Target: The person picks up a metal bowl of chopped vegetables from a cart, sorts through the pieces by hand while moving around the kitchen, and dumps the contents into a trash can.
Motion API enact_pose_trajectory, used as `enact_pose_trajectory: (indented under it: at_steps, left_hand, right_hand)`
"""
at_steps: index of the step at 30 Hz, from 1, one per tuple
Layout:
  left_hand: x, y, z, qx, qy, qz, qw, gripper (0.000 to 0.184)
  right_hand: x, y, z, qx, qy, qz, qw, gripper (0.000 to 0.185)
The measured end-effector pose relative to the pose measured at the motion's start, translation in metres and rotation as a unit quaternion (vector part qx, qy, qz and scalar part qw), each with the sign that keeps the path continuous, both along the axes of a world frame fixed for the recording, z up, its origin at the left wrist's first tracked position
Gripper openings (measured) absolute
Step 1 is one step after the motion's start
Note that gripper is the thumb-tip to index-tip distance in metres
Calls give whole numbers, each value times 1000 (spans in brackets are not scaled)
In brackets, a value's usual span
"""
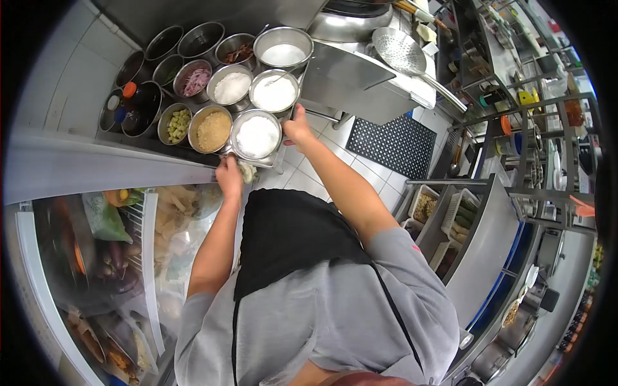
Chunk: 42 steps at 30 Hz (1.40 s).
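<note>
A steel bowl of white powder point(257, 136) stands at the near corner of a metal table point(270, 168). My left hand point(230, 175) is closed at the table's front edge, its fingertips by the bowl's near left side; what they grip is hidden. Beside it is a pale, crumpled item point(247, 171). To the bowl's right, my right hand point(298, 128) is closed on the table's side edge, thumb pointing up. Close by are a bowl of tan granules point(211, 130), a bowl of diced green pieces point(175, 124) and another bowl of white powder point(275, 92) with a spoon in it.
More steel bowls crowd behind, one with sliced pink onion point(196, 82). Dark bottles point(136, 103) stand at left. An open fridge point(154, 257) is at lower left. A perforated ladle point(402, 55) rests beyond a metal panel point(360, 83). A black mat point(393, 145) lies on the tiled floor.
</note>
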<state>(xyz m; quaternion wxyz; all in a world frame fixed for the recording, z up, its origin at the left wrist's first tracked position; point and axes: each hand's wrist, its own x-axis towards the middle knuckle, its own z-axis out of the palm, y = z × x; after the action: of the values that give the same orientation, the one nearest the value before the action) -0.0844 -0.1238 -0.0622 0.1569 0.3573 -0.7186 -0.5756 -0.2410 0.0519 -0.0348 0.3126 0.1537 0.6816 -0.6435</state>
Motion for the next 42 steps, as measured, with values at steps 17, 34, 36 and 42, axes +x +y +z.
enact_pose_trajectory:
  at_steps: [17,34,36,42]
  left_hand:
    - [1,-11,-6,64,-9,2,998,40]
    - [22,40,20,10,-91,-17,996,41]
    - [25,41,14,18,-93,-31,995,43]
    - [34,78,35,48,-34,-20,998,39]
  right_hand:
    - [4,6,8,8,20,16,1000,104]
    - [30,59,15,-21,31,10,999,107]
    - [27,66,16,-30,27,10,999,108]
    - [39,87,16,-40,25,6,999,109]
